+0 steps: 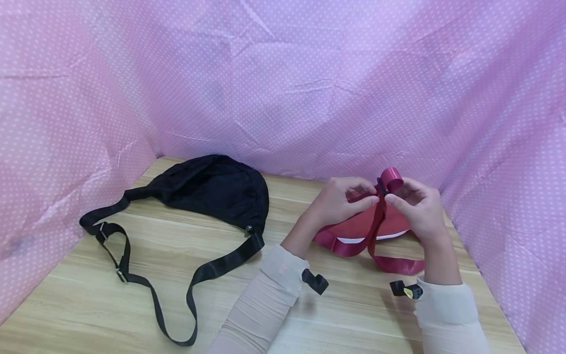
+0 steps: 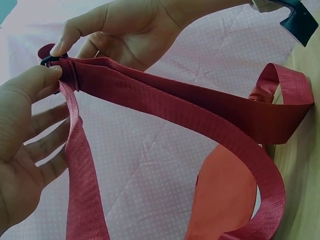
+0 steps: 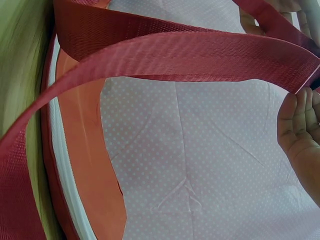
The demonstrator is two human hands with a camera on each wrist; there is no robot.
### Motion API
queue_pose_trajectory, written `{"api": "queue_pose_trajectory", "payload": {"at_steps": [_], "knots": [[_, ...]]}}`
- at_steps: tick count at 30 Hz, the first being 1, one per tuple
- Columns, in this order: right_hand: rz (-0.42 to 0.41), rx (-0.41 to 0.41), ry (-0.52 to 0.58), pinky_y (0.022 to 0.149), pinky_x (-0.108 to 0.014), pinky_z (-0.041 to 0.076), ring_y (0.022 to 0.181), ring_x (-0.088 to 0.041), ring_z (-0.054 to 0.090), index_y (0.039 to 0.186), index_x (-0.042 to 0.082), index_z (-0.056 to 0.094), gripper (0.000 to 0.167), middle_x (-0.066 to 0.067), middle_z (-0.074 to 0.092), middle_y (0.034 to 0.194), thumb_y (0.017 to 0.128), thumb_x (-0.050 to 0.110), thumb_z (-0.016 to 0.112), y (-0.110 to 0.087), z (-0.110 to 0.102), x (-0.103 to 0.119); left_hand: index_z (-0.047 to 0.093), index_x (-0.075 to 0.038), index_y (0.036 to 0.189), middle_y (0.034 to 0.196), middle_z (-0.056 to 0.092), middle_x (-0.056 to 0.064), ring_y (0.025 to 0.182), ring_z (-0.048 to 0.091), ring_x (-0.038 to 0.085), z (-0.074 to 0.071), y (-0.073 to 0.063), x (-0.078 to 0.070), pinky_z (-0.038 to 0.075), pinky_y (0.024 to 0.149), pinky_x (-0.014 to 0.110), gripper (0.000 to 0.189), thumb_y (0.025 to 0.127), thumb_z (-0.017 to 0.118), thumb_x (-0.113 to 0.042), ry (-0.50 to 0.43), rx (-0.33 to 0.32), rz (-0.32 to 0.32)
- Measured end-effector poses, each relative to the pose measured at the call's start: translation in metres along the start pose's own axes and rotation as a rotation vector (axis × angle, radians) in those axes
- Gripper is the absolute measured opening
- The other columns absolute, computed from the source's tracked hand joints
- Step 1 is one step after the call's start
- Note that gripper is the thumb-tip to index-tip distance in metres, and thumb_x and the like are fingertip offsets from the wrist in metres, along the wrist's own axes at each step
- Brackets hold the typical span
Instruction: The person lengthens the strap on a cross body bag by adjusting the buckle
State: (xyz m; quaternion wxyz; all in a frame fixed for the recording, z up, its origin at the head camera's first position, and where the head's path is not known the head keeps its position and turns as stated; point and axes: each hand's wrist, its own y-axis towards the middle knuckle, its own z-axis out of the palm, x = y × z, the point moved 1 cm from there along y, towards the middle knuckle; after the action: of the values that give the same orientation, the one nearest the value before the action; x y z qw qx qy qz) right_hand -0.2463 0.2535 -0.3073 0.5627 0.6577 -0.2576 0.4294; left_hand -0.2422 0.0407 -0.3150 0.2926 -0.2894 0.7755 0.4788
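Note:
Above the right side of the table, both hands hold the dark red webbing strap [image 1: 379,221] of a red bag [image 1: 355,225]. My left hand [image 1: 342,199] pinches the strap beside a dark slider buckle [image 2: 50,59], thumb against the fingers. On the buckle's other side, my right hand [image 1: 419,206] pinches with thumb and fingertips. A short loop of strap [image 1: 391,179] stands above the fingertips. In the right wrist view, the bag shows a white zipper [image 3: 64,165] along its edge. The fingers partly hide the buckle.
A black bag [image 1: 216,189] lies at the left, its black strap [image 1: 155,295] looped toward the front with metal adjusters. Pink dotted cloth [image 1: 283,88] walls the back and sides of the wooden table [image 1: 110,305].

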Motion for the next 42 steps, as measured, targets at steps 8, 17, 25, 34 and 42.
{"api": "queue_pose_trajectory", "payload": {"at_steps": [8,17,25,34,42], "knots": [[0.006,0.012,-0.006,0.072,-0.021,0.055,0.079,-0.013,0.068,0.106,-0.012,0.071,0.025,-0.01,0.074,0.089,0.084,-0.021,0.065,0.0,0.0,0.0,0.075,-0.005,0.103,0.098,0.076,0.004,0.085,0.068,0.002,-0.001,0.0,-0.003,0.057,0.08,0.019,0.014,0.093,0.077,-0.014,-0.054,-0.044,-0.006],[0.005,-0.006,-0.012,0.072,-0.02,0.055,0.077,-0.012,0.067,0.108,-0.009,0.072,0.027,-0.008,0.074,0.087,0.084,-0.02,0.065,0.001,0.002,0.0,0.075,-0.002,0.099,0.109,0.076,0.009,0.095,0.07,0.002,0.002,0.002,-0.002,0.057,0.085,0.02,0.014,0.089,0.081,-0.012,-0.111,-0.108,0.013],[-0.079,-0.02,0.027,0.072,-0.018,0.055,0.079,-0.013,0.066,0.111,-0.01,0.072,0.031,-0.007,0.075,0.09,0.083,-0.022,0.064,0.002,0.0,0.0,0.075,-0.008,0.12,0.117,0.074,0.002,0.103,0.064,0.005,0.001,0.001,-0.001,0.053,0.086,0.016,0.032,0.091,0.08,-0.023,0.052,0.051,0.016],[-0.092,-0.068,0.055,0.072,-0.017,0.055,0.079,-0.012,0.067,0.111,-0.01,0.072,0.031,-0.006,0.075,0.089,0.084,-0.021,0.064,0.001,-0.007,0.004,0.062,-0.014,0.142,0.138,0.064,0.004,0.127,0.054,0.008,-0.002,-0.001,0.001,0.04,0.105,0.017,0.055,0.091,0.079,-0.025,0.161,0.245,0.043],[-0.086,-0.071,0.073,0.073,-0.018,0.056,0.08,-0.013,0.067,0.112,-0.016,0.069,0.031,-0.007,0.075,0.09,0.083,-0.024,0.062,0.002,-0.01,0.002,0.055,-0.017,0.149,0.141,0.062,0.001,0.125,0.054,0.008,-0.008,-0.001,0.004,0.039,0.104,0.019,0.054,0.098,0.071,-0.021,0.232,0.332,0.049]]}}
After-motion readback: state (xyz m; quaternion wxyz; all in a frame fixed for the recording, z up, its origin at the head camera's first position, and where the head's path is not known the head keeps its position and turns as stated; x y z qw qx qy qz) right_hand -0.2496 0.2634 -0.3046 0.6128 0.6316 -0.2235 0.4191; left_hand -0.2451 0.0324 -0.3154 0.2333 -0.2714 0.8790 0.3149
